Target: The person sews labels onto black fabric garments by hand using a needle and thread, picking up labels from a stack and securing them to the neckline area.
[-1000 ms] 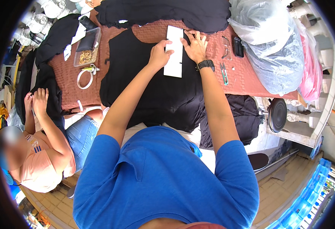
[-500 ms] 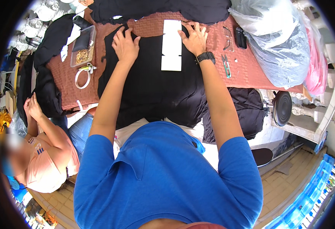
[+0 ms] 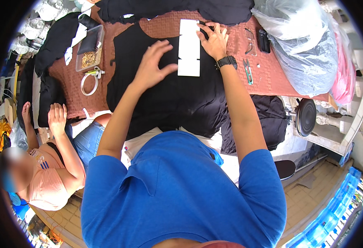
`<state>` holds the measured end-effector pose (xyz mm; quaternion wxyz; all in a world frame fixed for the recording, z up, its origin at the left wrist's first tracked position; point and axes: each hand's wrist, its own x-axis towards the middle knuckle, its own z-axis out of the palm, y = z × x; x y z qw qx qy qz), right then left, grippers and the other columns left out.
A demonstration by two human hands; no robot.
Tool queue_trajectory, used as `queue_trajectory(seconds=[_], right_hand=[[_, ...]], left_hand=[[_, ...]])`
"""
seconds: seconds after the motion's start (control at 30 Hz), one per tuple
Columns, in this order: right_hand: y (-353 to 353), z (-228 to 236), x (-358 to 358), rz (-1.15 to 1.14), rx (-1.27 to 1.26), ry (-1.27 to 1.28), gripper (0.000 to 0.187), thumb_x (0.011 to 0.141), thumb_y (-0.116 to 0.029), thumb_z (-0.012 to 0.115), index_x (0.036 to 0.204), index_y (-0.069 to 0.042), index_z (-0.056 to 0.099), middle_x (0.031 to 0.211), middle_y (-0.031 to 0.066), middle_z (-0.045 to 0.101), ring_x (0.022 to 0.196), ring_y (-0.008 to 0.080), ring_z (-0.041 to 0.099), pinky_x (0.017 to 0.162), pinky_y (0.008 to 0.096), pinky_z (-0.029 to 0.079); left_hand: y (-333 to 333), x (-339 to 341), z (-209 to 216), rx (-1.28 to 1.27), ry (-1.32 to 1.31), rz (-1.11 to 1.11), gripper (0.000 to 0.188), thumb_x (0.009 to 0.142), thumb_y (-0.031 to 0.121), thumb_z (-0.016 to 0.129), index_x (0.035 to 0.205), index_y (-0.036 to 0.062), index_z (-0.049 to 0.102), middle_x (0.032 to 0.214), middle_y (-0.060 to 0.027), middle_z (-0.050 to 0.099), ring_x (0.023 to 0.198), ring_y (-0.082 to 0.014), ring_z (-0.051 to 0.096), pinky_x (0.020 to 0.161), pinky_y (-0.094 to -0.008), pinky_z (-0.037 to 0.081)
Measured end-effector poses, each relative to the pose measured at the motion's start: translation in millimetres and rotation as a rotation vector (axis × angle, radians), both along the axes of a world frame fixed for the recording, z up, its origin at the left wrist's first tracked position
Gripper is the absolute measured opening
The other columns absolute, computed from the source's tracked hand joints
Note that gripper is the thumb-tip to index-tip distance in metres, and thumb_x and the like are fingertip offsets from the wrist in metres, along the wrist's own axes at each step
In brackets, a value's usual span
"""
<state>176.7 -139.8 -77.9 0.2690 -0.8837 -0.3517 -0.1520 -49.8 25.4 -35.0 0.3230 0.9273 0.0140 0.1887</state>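
Note:
A black garment piece (image 3: pixel 148 103) with a scooped neckline lies spread over the table in front of me. On its right part rests a long white card template (image 3: pixel 189 62) with small notches along its edges. My left hand (image 3: pixel 153 68) is open, thumb and fingers spread, over the black cloth just left of the card; its thumb tip comes close to the card's edge. Beside the card's upper right edge, my right hand (image 3: pixel 215 43) lies on the garment's shoulder with fingers apart. A black watch is on that wrist. Neither hand holds anything that I can see.
Thread snips (image 3: pixel 248 72), eyeglasses (image 3: pixel 249 41) and a black case (image 3: pixel 263 41) lie right of the garment. Plastic bags (image 3: pixel 301 49) crowd the right end. A clear box (image 3: pixel 90 49) and a white ring (image 3: pixel 90 84) sit left. A co-worker (image 3: pixel 51 173) sits at lower left.
My left hand has left the garment's left shoulder and come right and nearer, toward the card. My right hand stays by the card. The co-worker's hands have moved apart.

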Motion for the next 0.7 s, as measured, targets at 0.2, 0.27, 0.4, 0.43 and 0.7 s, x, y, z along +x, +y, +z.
queue_trajectory(seconds=[0.2, 0.27, 0.4, 0.43, 0.7], right_hand=[[-0.5, -0.2, 0.1, 0.014, -0.012, -0.007, 0.035, 0.093, -0.046, 0.063, 0.125, -0.037, 0.069, 0.129, 0.006, 0.056, 0.117, 0.0382, 0.049, 0.101, 0.0559, 0.038], [0.3, -2.4, 1.1, -0.001, -0.031, -0.024, 0.035, 0.093, -0.047, 0.062, 0.126, -0.037, 0.069, 0.129, 0.0065, 0.056, 0.116, 0.0379, 0.049, 0.1, 0.0547, 0.039], [-0.3, -0.6, 0.6, -0.002, -0.052, -0.02, 0.035, 0.094, -0.047, 0.061, 0.127, -0.037, 0.068, 0.129, 0.0074, 0.056, 0.115, 0.0378, 0.049, 0.098, 0.0541, 0.039], [-0.2, -0.3, 0.4, 0.003, -0.046, -0.024, 0.035, 0.094, -0.047, 0.061, 0.127, -0.037, 0.068, 0.129, 0.0077, 0.056, 0.115, 0.0378, 0.049, 0.098, 0.0542, 0.039], [-0.2, -1.7, 0.2, -0.004, -0.053, -0.028, 0.035, 0.094, -0.047, 0.061, 0.127, -0.037, 0.068, 0.13, 0.0061, 0.056, 0.114, 0.038, 0.049, 0.098, 0.0543, 0.039]], left_hand=[[-26.9, -11.4, -9.5, 0.188, 0.073, 0.031, 0.073, 0.079, 0.048, 0.08, 0.139, 0.0156, 0.056, 0.151, -0.004, 0.047, 0.149, -0.0288, 0.031, 0.123, -0.0549, 0.019], [-28.7, -11.1, -10.3, 0.212, 0.06, 0.042, 0.072, 0.08, 0.05, 0.079, 0.139, 0.0167, 0.056, 0.151, -0.0036, 0.047, 0.148, -0.0284, 0.032, 0.123, -0.0542, 0.02], [-29.7, -10.6, -12.7, 0.208, 0.043, 0.059, 0.07, 0.081, 0.051, 0.077, 0.139, 0.0202, 0.057, 0.151, -0.0031, 0.047, 0.148, -0.0283, 0.033, 0.122, -0.0537, 0.021], [-30.0, -10.9, -12.7, 0.219, 0.045, 0.058, 0.069, 0.081, 0.052, 0.077, 0.139, 0.0211, 0.057, 0.151, -0.003, 0.047, 0.147, -0.0283, 0.033, 0.122, -0.0537, 0.021], [-30.5, -11.4, -12.4, 0.255, 0.07, 0.057, 0.065, 0.082, 0.051, 0.075, 0.139, 0.0241, 0.058, 0.151, -0.0026, 0.045, 0.148, -0.0283, 0.032, 0.122, -0.054, 0.021]])
